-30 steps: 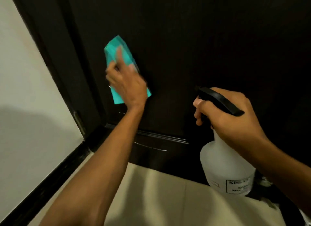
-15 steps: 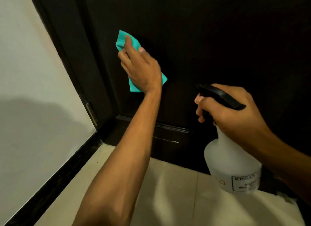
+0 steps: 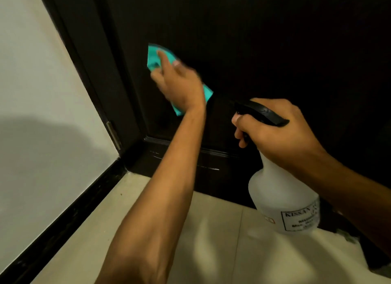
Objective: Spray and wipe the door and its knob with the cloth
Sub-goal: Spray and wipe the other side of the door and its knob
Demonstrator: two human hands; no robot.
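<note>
I see the cloth (image 3: pixel 157 55) flat on the door (image 3: pixel 264 40), under my left hand (image 3: pixel 179 82), fingers straight and pressing it. My right hand (image 3: pixel 281 133) grips the spray bottle (image 3: pixel 281 199).

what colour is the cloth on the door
Teal, or turquoise; the cloth shows best in the head view.

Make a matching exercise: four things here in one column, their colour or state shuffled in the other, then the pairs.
1. cloth
2. bottle
3. door
4. floor

A. dark brown
B. pale tiles
C. teal, pressed flat by the left hand
D. translucent white, held by the right hand

Pairs: 1-C, 2-D, 3-A, 4-B
</note>
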